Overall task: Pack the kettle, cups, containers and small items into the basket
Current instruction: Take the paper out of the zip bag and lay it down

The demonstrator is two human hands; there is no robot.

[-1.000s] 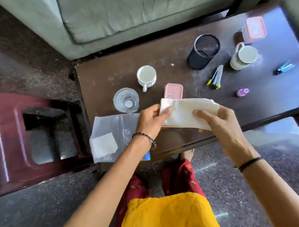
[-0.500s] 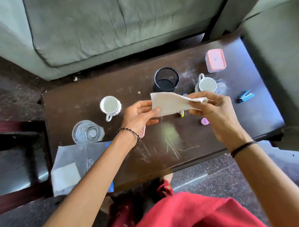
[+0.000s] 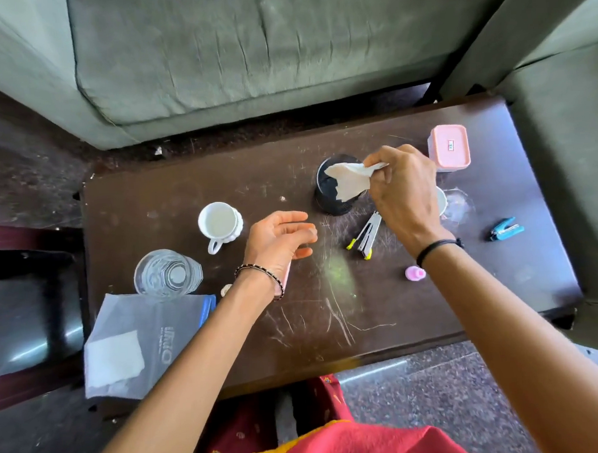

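Since half a second ago the left hand (image 3: 277, 241) has let go of the paper napkin (image 3: 349, 183) and dropped toward the table (image 3: 328, 310), where it hovers with fingers loosely spread and holding nothing, while the right hand (image 3: 406, 201) has carried the napkin back over the black mesh holder (image 3: 331, 204). That hand pinches one end of the napkin between thumb and fingertips. The napkin hangs directly above the holder's open mouth, and whether its loose corner touches the rim I cannot tell. Its long axis runs roughly left to right, pinched end to the right, free crumpled end pointing left and downward into the holder, which stands upright. To do this well, I would judge, the free end should be lowered in first and the wrist tipped so the sheet goes steeply down rather than draping over the rim. The idle hand could steady the light holder. Nearby stand a white cup (image 3: 219, 224) and a pink container (image 3: 449, 147)
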